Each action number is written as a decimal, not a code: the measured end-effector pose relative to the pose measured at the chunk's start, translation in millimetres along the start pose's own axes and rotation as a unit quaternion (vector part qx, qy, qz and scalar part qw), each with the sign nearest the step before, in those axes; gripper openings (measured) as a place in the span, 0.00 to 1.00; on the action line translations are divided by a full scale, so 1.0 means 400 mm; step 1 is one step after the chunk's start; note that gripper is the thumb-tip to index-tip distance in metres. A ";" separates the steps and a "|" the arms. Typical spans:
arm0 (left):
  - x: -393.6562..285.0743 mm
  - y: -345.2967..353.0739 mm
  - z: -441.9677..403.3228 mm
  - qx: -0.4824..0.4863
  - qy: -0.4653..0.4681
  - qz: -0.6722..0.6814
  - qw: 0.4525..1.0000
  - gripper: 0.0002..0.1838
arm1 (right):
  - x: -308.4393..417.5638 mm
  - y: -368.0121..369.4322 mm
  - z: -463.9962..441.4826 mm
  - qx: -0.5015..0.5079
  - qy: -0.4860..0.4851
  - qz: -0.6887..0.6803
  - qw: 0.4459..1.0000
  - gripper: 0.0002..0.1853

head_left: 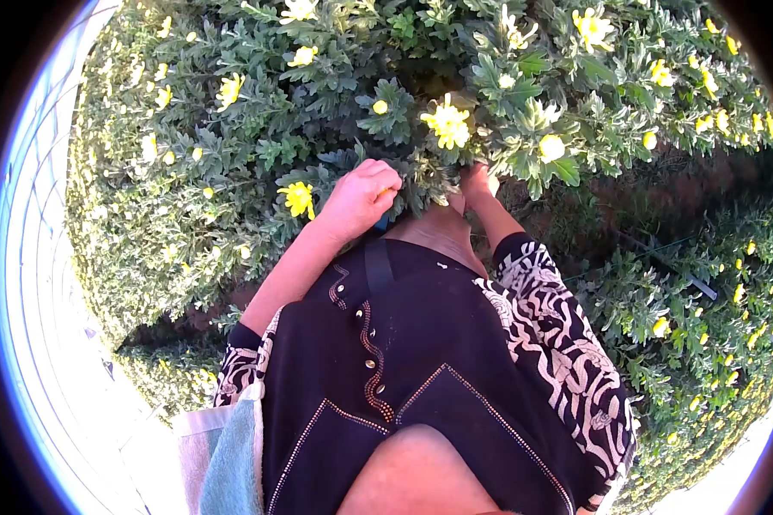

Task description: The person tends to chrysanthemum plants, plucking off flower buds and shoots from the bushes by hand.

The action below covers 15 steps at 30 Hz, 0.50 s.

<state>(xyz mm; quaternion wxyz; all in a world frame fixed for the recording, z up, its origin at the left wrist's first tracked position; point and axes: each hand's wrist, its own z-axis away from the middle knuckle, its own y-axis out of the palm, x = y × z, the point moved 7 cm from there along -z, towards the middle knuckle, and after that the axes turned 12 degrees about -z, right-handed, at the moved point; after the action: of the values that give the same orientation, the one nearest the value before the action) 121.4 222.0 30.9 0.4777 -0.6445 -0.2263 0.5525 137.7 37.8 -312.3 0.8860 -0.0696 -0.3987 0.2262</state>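
My left hand (365, 199) is closed, fingers curled in, at the edge of the leafy plants; a small bit of yellow shows by its fingers, but what it holds is hidden. A yellow flower (297, 199) stands just left of it. My right hand (479, 182) reaches in among the leaves beneath a large open yellow flower (448, 123), its fingers mostly covered by foliage and shadow. Between the two hands hang green leaves (423, 180).
Dense green plants (258, 129) with yellow blooms and buds spread across the top and left. At right, a dark furrow (653, 197) separates them from another flowering row (704, 343). A pale towel (232, 463) hangs at lower left, beside my dark top.
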 end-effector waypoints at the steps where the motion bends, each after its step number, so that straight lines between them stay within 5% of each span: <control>1: 0.002 -0.002 0.000 0.000 0.013 -0.019 1.000 0.05 | 0.042 0.012 0.005 0.050 -0.083 0.040 0.995 0.22; 3: -0.003 -0.002 0.001 -0.004 0.006 -0.007 1.000 0.05 | 0.112 0.000 0.015 -0.045 -0.120 0.067 0.990 0.22; 5: -0.022 -0.002 -0.002 -0.002 0.003 -0.006 1.000 0.06 | 0.182 -0.033 0.017 -0.027 -0.134 -0.295 0.946 0.27; 7: -0.036 -0.003 -0.003 0.001 -0.004 -0.008 1.000 0.07 | 0.254 -0.072 0.063 -0.055 -0.098 -0.466 0.878 0.23; 12: -0.030 -0.006 0.018 -0.014 -0.003 -0.007 1.000 0.08 | 0.230 -0.053 -0.065 -0.111 -0.187 -0.351 0.911 0.14; 14: -0.029 -0.007 0.023 -0.015 -0.016 -0.001 1.000 0.08 | 0.351 -0.123 0.066 -0.105 -0.200 -0.204 0.953 0.20; 15: -0.028 -0.010 0.024 -0.021 -0.017 -0.003 1.000 0.08 | 0.343 -0.108 0.061 -0.076 -0.191 -0.251 0.946 0.23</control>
<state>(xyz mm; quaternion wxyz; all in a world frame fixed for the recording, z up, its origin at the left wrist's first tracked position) 110.4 218.0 40.7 0.4617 -0.6442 -0.2476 0.5572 214.2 60.6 -190.2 0.8134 0.0107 -0.5811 -0.0256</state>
